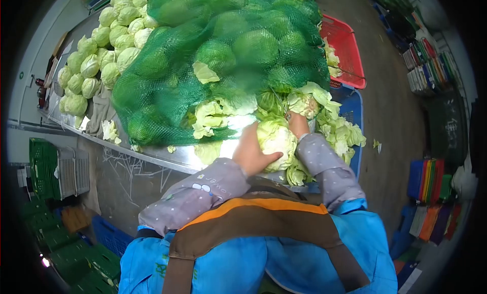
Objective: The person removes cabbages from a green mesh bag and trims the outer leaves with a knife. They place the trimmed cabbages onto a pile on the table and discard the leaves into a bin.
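A pale green cabbage (277, 141) sits at the near edge of the metal table. My left hand (251, 151) grips it from the left, thumb across its front. On the far right of this cabbage is my right hand (298, 124), its fingers closed and partly hidden. A thin grey knife (277, 99) seems to stick out from them, pointing away from me; its handle is out of sight. Just beyond my right hand lies another cabbage (306, 105) with its cut stem showing. Loose cabbage leaves (341, 133) lie to the right.
Green mesh sacks full of cabbages (228, 56) cover much of the metal table (175, 162). Bare cabbages (109, 40) are piled at the back left, by a grey cloth glove (99, 114). A red crate (350, 50) and a blue crate (357, 104) stand at the right.
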`<state>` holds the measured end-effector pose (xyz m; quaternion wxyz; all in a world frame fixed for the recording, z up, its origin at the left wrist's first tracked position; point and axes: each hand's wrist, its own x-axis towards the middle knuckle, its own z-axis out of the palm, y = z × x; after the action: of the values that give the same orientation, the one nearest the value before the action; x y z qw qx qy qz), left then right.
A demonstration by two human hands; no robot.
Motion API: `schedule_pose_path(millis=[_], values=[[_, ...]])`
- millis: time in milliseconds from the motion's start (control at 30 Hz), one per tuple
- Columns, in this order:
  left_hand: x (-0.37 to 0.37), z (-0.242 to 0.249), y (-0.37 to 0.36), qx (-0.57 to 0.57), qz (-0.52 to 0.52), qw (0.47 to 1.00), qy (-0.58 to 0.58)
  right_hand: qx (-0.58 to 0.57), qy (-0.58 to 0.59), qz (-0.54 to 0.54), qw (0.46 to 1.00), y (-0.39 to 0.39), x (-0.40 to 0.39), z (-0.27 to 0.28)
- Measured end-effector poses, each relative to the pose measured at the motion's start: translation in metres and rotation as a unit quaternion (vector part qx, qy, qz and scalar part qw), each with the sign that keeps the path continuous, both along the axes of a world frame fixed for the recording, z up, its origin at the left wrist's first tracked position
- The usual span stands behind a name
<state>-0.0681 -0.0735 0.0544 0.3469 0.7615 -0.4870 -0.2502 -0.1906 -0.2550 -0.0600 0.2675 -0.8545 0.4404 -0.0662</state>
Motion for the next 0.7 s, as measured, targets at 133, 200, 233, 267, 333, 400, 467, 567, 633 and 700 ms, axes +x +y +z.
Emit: schedule_pose_path(millis=[133,200,233,267,333,400,467,567,633,700], values=[[0.022,0.000,0.020,0.183,0.063,0.975,0.112,0.096,-0.103,-0.087,0.986,0.008,0.005,0.024],[0.027,-0.003,0.027,0.071,0.064,0.986,0.139,0.042,-0.163,-0.102,0.980,0.015,-0.014,0.045],[0.029,0.002,0.022,0.071,0.065,0.985,0.140,-0.018,-0.213,-0.106,0.971,0.018,-0.029,0.042],[0.031,0.011,0.010,0.026,0.003,0.999,-0.030,-0.034,-0.206,-0.101,0.973,0.035,-0.037,0.065],[0.034,0.014,-0.007,-0.018,-0.061,0.979,-0.193,-0.049,-0.194,-0.097,0.975,0.075,-0.050,0.094],[0.037,0.011,-0.024,0.207,-0.141,0.968,0.018,-0.117,-0.231,0.022,0.966,0.103,-0.060,0.101],[0.031,0.016,-0.028,0.226,-0.147,0.963,0.003,-0.019,-0.170,-0.030,0.985,0.120,-0.066,0.120],[0.029,0.015,-0.025,0.230,-0.075,0.969,0.048,0.072,-0.079,-0.049,0.993,0.123,-0.065,0.124],[0.031,0.010,-0.023,0.212,-0.079,0.972,0.070,0.036,-0.038,-0.008,0.999,0.124,-0.060,0.115],[0.028,0.010,-0.021,0.182,-0.051,0.977,0.093,0.060,-0.004,-0.028,0.998,0.116,-0.050,0.115]])
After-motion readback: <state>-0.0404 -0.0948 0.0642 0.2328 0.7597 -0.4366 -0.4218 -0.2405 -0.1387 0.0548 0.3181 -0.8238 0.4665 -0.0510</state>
